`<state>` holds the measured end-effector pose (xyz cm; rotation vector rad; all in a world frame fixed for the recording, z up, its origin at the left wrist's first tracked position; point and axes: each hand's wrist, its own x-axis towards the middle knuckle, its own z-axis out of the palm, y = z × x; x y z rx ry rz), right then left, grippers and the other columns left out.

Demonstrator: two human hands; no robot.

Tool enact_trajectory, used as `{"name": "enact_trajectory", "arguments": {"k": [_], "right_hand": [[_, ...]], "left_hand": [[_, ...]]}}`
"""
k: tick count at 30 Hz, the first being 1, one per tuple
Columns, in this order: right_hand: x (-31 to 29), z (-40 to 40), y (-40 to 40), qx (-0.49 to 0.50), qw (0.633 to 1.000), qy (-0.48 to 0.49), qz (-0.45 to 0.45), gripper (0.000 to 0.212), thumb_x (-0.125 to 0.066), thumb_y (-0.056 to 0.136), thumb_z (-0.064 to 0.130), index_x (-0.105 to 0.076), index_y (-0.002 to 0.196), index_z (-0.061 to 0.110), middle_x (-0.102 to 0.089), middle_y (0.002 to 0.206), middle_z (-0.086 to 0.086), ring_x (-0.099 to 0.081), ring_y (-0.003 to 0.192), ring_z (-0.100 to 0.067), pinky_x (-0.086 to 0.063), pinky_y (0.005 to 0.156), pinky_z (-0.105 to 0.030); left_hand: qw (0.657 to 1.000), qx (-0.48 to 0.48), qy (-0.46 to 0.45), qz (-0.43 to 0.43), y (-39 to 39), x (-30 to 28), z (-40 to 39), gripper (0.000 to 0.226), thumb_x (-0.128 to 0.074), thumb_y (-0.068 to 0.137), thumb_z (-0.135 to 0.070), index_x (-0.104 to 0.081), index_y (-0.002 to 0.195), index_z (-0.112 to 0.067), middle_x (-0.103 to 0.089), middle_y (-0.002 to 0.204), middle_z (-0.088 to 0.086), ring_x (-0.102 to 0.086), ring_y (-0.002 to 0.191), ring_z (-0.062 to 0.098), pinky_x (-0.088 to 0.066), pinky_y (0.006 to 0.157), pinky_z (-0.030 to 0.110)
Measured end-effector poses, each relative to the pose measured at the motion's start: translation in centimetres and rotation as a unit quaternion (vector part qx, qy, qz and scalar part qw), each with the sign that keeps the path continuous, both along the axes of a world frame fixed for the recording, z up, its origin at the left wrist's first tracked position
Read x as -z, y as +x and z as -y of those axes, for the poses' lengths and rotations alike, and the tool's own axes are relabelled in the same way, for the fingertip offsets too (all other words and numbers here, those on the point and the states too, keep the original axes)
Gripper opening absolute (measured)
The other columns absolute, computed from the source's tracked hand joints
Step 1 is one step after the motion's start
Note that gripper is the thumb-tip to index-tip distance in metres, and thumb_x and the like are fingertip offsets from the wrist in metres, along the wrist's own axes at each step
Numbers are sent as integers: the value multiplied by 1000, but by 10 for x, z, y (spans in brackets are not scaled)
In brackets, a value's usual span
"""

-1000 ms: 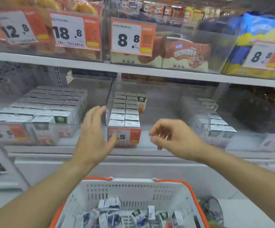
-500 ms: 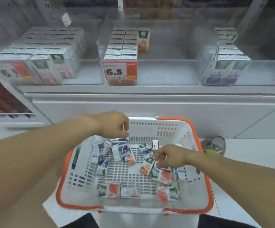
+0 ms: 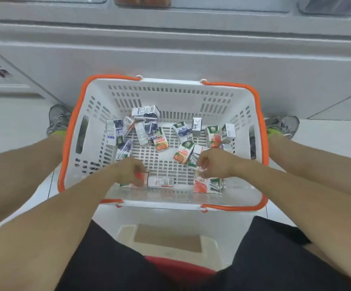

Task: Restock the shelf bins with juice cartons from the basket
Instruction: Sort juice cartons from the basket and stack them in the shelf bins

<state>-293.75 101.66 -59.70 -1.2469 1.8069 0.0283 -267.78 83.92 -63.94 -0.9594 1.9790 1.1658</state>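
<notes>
Both hands have dropped lower into the basket (image 3: 170, 87), left hand (image 3: 131, 172) and right hand (image 3: 214, 164) each pinching cartons (image 3: 160, 181).

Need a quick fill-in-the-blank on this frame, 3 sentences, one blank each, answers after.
1. Both hands, the left hand and the right hand, reach into the white ____ with the orange rim.
2. The juice cartons lie loose on the floor of the basket, not ____ in rows.
3. A grey ____ shows on either side of the basket.

Missing words: basket; stacked; shoe
</notes>
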Motion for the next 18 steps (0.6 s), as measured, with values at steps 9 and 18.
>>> {"name": "enact_trajectory", "arguments": {"k": [9, 18], "right_hand": [[26, 10, 4, 5, 997, 5, -81, 34, -70, 83, 16, -59, 115, 15, -59, 103, -4, -58, 96, -23, -50, 84, -34], [43, 5, 9, -40, 982, 123, -135, 57, -55, 95, 9, -27, 145, 8, -44, 136, -24, -43, 126, -41, -41, 101, -47]], "left_hand": [[997, 26, -65, 24, 10, 20, 4, 68, -86, 74, -15, -55, 135, -10, -58, 135, 6, -55, 123, 22, -41, 105, 28], [999, -17, -42, -12, 8, 22, 14, 48, -92, 64, -15, -59, 98, -20, -55, 105, -4, -55, 101, 18, -43, 84, 27]]}}
